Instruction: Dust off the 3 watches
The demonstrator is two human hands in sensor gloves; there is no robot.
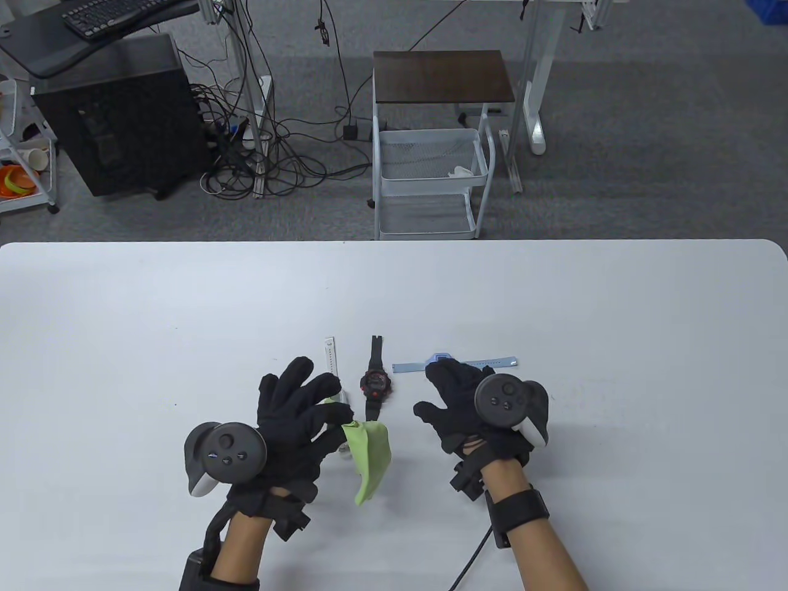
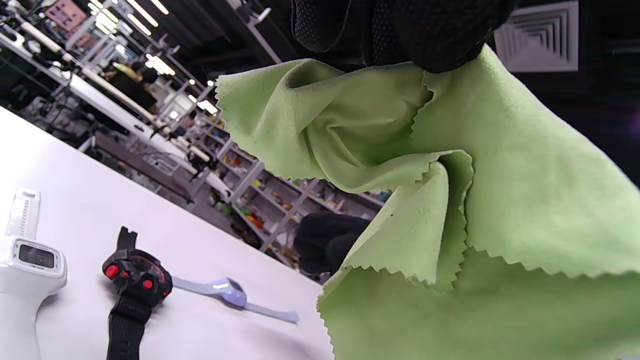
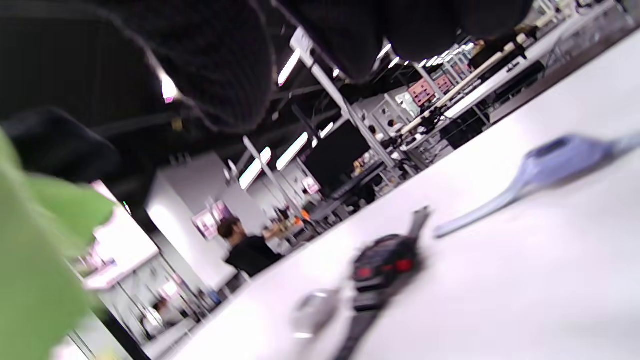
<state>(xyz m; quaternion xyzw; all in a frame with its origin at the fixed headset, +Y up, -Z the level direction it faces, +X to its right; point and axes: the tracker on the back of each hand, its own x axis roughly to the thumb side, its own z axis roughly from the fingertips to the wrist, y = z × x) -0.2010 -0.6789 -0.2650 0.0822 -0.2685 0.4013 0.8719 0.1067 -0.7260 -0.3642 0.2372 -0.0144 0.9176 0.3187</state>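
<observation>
Three watches lie side by side on the white table (image 1: 123, 308): a white watch (image 1: 330, 354) partly hidden under my left hand, a black-and-red watch (image 1: 375, 385) in the middle, and a light blue watch (image 1: 440, 359) on the right. My left hand (image 1: 308, 406) hovers with fingers spread and pinches a green cloth (image 1: 369, 458) at the thumb. The cloth (image 2: 450, 200) hangs crumpled below the gloved fingers (image 2: 400, 30). My right hand (image 1: 449, 394) hangs relaxed just in front of the blue watch, holding nothing. In the left wrist view the white watch (image 2: 30, 260), black watch (image 2: 135, 275) and blue watch (image 2: 227, 291) lie flat.
Beyond the table's far edge stand a white wire cart (image 1: 431, 178) with a dark top, a black computer case (image 1: 123, 117) and tangled cables on the floor. A cable runs from my right wrist off the near edge.
</observation>
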